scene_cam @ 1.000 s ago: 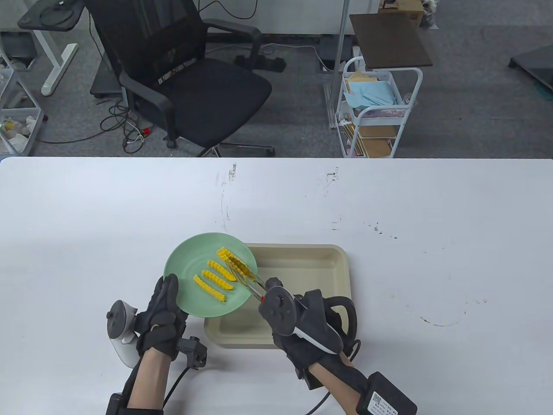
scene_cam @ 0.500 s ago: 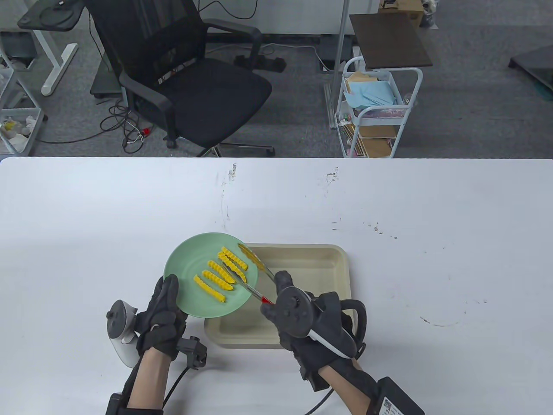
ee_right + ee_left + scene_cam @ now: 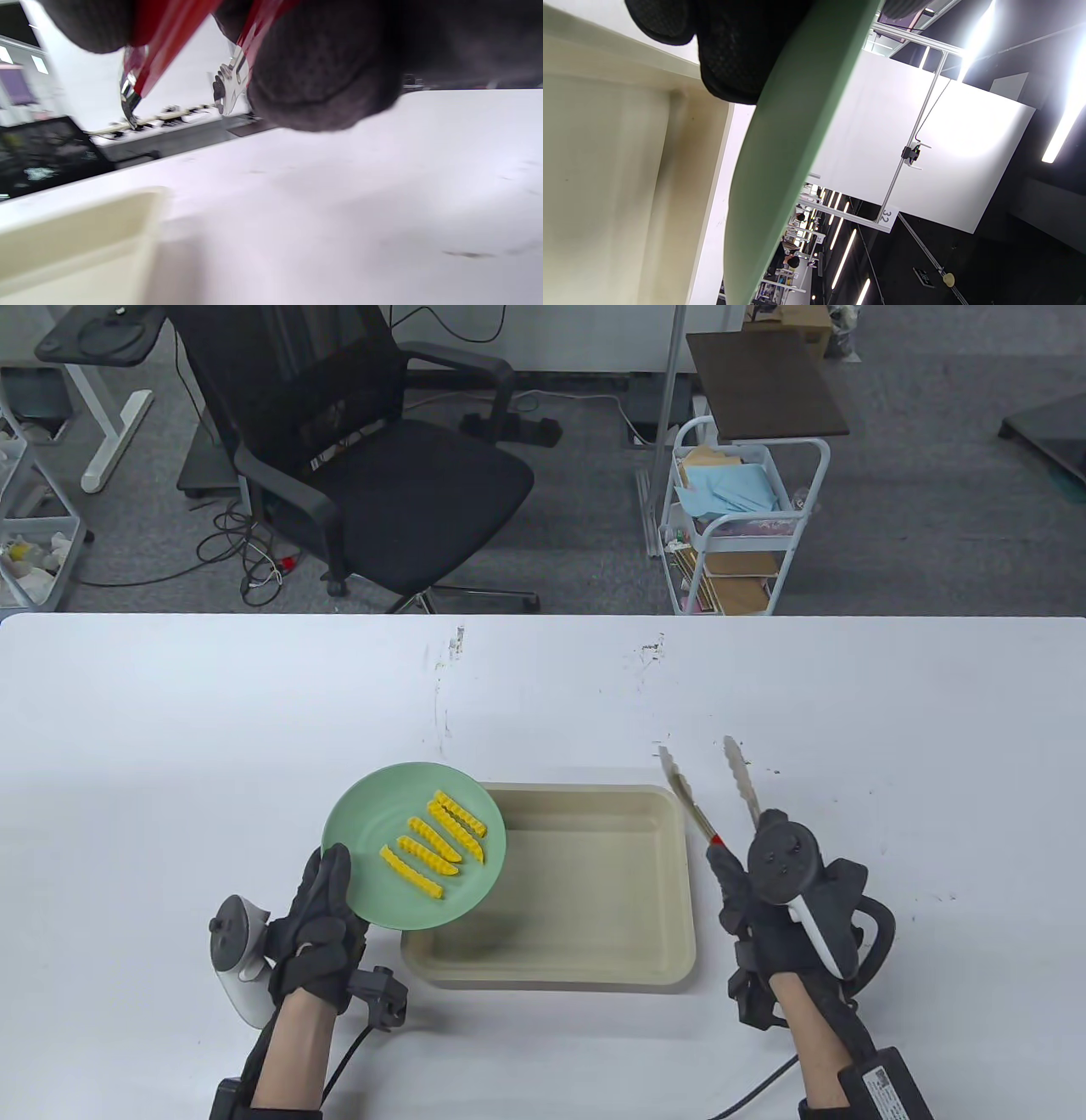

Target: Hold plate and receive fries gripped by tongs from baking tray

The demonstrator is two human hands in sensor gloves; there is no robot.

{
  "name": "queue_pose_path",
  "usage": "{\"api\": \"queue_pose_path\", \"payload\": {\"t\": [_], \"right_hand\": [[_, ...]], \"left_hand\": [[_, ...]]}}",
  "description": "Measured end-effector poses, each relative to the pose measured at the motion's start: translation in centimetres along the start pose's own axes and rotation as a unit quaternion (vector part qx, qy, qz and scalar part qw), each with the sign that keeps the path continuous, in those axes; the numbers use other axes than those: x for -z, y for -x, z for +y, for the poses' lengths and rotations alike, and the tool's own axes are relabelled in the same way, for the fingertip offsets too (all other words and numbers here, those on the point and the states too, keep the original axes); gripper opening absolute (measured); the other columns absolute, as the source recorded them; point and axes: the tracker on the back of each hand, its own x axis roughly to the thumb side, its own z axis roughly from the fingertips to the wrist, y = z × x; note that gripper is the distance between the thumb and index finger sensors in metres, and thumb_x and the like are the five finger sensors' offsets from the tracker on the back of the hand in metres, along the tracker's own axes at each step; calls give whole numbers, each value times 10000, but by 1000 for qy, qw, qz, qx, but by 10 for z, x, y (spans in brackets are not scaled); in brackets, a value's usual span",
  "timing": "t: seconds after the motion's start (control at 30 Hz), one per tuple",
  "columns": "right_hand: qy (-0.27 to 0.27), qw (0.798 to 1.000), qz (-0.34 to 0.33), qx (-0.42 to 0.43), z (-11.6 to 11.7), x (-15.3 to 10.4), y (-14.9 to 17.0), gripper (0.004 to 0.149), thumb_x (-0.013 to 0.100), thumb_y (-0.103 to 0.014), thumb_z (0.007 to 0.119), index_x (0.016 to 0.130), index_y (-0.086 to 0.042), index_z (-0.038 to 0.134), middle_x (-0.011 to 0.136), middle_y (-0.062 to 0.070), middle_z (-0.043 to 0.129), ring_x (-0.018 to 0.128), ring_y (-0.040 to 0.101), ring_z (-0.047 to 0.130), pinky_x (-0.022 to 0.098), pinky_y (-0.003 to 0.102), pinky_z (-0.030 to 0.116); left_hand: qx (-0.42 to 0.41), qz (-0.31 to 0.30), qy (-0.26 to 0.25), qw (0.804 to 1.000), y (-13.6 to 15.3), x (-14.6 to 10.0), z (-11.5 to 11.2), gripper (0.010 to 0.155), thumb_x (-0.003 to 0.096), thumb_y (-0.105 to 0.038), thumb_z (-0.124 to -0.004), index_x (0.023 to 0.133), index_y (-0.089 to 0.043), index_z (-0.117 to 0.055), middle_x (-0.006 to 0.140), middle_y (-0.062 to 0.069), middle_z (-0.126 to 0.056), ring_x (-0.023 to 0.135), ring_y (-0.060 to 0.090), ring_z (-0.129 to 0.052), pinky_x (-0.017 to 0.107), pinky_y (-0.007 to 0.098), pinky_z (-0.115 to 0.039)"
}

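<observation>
A green plate (image 3: 377,819) with several yellow crinkle fries (image 3: 437,841) is held over the left end of the beige baking tray (image 3: 594,891). My left hand (image 3: 318,929) grips the plate's near rim; in the left wrist view the gloved fingers (image 3: 734,51) lie against the plate's underside (image 3: 789,140). My right hand (image 3: 785,891) holds metal tongs (image 3: 708,789) with red handles, to the right of the tray above the table. The tong arms are spread apart and hold nothing. In the right wrist view the tongs (image 3: 178,67) show under the fingers.
The baking tray shows no fries inside. The white table (image 3: 170,729) has scuff marks in the middle. A black office chair (image 3: 356,458) and a white cart (image 3: 738,526) stand beyond the far edge.
The right hand let the last fry go on the plate, then carried the tongs away to the right, past the tray. The tongs opened. The left hand and plate stayed still.
</observation>
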Motion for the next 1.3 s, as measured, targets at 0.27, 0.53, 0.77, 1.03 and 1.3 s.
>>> {"api": "queue_pose_path", "payload": {"t": [0.27, 0.53, 0.77, 1.03, 1.3], "right_hand": [[-23, 995, 75, -65, 32, 19, 37, 796, 425, -621, 637, 1022, -104, 538, 713, 229, 867, 237, 219, 1011, 144, 432, 880], [-33, 989, 95, -110, 48, 24, 38, 810, 419, -640, 610, 1022, -106, 524, 732, 173, 869, 256, 222, 1040, 135, 423, 896], [-61, 969, 82, -224, 62, 28, 27, 815, 416, -640, 583, 1031, -113, 491, 769, 188, 868, 536, 375, 993, 314, 499, 855], [-99, 957, 90, -258, 75, 32, 31, 834, 412, -655, 625, 1032, -119, 473, 806, 70, 874, 657, 363, 936, 402, 527, 813], [-103, 962, 112, -228, 65, 32, 32, 861, 399, -692, 620, 1037, -125, 504, 858, 116, 833, 689, 396, 936, 428, 544, 806]], "left_hand": [[0, 1, -1, 1000, 0, 0, 0, 617, 661, -418, -461, 1089, -23, -255, 925, 117, -638, 697, 359, -834, 660, 649, -550], [3, 0, -3, 1000, 0, 0, 1, 619, 661, -419, -463, 1089, -23, -256, 924, 118, -639, 696, 360, -834, 659, 650, -550], [7, 0, -6, 1000, 0, -1, 1, 619, 661, -420, -465, 1088, -22, -259, 923, 118, -640, 695, 360, -834, 659, 650, -551], [7, 0, -9, 1000, 0, -1, 2, 620, 660, -420, -467, 1088, -21, -261, 921, 119, -643, 692, 361, -836, 658, 650, -552], [5, 2, -10, 1000, 0, 0, 3, 622, 660, -423, -471, 1088, -21, -267, 916, 120, -647, 688, 359, -839, 657, 649, -554]]}}
